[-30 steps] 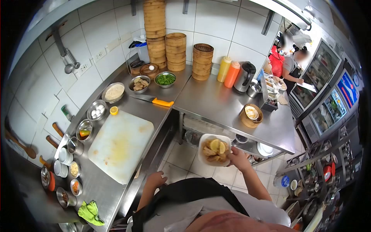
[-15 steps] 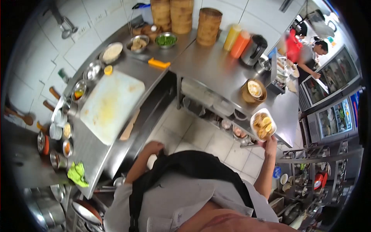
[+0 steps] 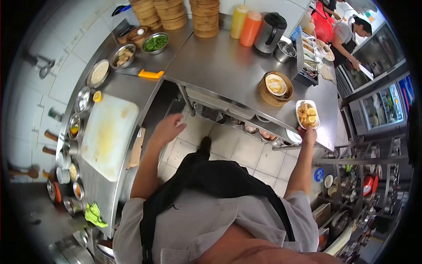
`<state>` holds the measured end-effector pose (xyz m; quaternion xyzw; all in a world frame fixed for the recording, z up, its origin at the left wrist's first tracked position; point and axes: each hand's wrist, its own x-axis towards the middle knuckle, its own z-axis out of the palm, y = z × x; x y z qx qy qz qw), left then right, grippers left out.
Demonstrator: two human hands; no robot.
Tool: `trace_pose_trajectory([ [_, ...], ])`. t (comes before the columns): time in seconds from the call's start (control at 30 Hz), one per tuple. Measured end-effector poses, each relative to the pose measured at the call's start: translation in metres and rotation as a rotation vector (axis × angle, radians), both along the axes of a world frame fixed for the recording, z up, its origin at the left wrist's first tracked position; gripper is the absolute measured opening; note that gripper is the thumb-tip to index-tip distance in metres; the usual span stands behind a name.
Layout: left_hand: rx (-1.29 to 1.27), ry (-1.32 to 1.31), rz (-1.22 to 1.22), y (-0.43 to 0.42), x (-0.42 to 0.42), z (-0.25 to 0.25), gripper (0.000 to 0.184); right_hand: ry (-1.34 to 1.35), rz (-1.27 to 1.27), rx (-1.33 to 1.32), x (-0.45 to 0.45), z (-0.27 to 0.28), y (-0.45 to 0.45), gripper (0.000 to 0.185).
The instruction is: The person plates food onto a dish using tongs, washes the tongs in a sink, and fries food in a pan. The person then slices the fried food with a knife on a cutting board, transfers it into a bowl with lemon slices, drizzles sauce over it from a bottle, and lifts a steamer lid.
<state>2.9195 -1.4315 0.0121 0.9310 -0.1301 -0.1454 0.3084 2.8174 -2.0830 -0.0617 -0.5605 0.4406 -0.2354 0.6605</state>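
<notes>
My right hand (image 3: 309, 133) grips the near end of a white dish (image 3: 318, 119) at the counter's front edge. Golden fried food (image 3: 302, 115) and lemon slices (image 3: 311, 115) fill it. Whether the dish touches the steel counter (image 3: 220, 66) I cannot tell. Left of it on the counter stands a bamboo steamer (image 3: 266, 97) holding a white bowl (image 3: 276, 85). My left hand (image 3: 169, 129) hangs free above the floor, fingers apart and nothing in them. The nearest thing to it is a white cutting board (image 3: 110, 136) on the left counter.
A knife with a yellow handle (image 3: 150, 74) lies near the corner. Bamboo steamers (image 3: 205, 20), sauce bottles (image 3: 250, 28) and a kettle (image 3: 269, 33) line the back. Bowls of ingredients edge the left counter. A co-worker (image 3: 347, 37) stands at far right, beside refrigerators (image 3: 380, 119).
My right hand has carried the dish slightly farther forward over the counter. My left hand has risen forward and its fingers have spread. The view has shifted as my body moved toward the counter.
</notes>
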Motion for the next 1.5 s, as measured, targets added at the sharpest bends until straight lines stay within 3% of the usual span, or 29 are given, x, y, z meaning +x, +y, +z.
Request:
trace_pose_trajectory([
  [0.07,-0.132,-0.195,-0.025,-0.02,0.042,0.026,0.052,0.004,-0.002,-0.002,0.014,0.007,-0.006,0.033],
  [0.13,-0.155,-0.095,-0.049,-0.048,0.095,0.052,0.061,0.008,0.033,0.009,0.023,0.006,-0.018,0.036],
  [0.27,-0.466,-0.197,-0.123,-0.137,0.225,0.079,0.07,0.06,-0.015,0.063,0.046,0.022,-0.026,0.042],
  [0.43,-0.555,-0.306,-0.128,-0.231,0.377,0.07,0.089,0.03,-0.164,0.06,0.003,0.044,0.01,0.049],
  [0.53,-0.602,-0.288,-0.113,-0.278,0.484,0.037,0.099,0.083,-0.271,0.013,-0.054,0.043,0.043,0.047],
  [0.63,-0.776,-0.23,-0.384,-0.305,0.552,0.031,0.109,0.098,-0.428,0.044,-0.111,0.048,0.079,0.044],
  [0.67,-0.695,-0.253,-0.363,-0.312,0.588,0.006,0.106,0.143,-0.481,0.046,-0.129,0.052,0.089,0.044],
  [0.7,-0.705,-0.197,-0.398,-0.312,0.572,0.029,0.103,0.192,-0.524,0.053,-0.144,0.056,0.098,0.044],
  [0.8,-0.626,-0.214,-0.388,-0.319,0.575,0.034,0.092,0.185,-0.679,0.045,-0.175,0.072,0.115,0.037],
  [0.83,-0.712,-0.177,-0.417,-0.323,0.574,0.033,0.087,0.182,-0.708,0.032,-0.18,0.08,0.12,0.036],
  [0.9,-0.761,-0.213,-0.433,-0.33,0.593,0.011,0.08,0.182,-0.748,0.012,-0.181,0.096,0.122,0.034],
  [1.03,-0.748,-0.218,-0.344,-0.312,0.542,0.035,0.078,0.14,-0.74,-0.086,-0.154,0.13,0.119,0.031],
  [1.1,-0.758,-0.263,-0.247,-0.291,0.511,0.035,0.077,0.12,-0.619,-0.218,-0.128,0.148,0.118,0.032],
  [1.23,-0.746,-0.315,-0.364,-0.239,0.426,0.012,0.076,-0.014,-0.225,-0.422,-0.035,0.185,0.141,0.032],
  [1.3,-0.844,-0.02,-0.348,-0.222,0.345,0.035,0.081,0.06,0.113,-0.474,0.012,0.193,0.17,0.031],
  [1.33,-0.869,0.006,-0.432,-0.214,0.316,0.035,0.081,0.107,0.34,-0.607,0.033,0.207,0.188,0.034],
  [1.37,-0.892,0.031,-0.514,-0.21,0.29,0.037,0.082,-0.031,0.533,-0.685,0.052,0.211,0.201,0.043],
  [1.4,-0.886,0.028,-0.519,-0.212,0.262,0.046,0.082,-0.006,0.65,-0.715,0.068,0.201,0.212,0.06],
  [1.47,-0.986,0.266,-0.597,-0.218,0.2,0.072,0.081,-0.079,0.72,-0.95,0.09,0.19,0.23,0.094],
  [1.5,-0.98,0.264,-0.595,-0.228,0.169,0.085,0.081,-0.084,0.72,-0.946,0.098,0.185,0.237,0.094],
])
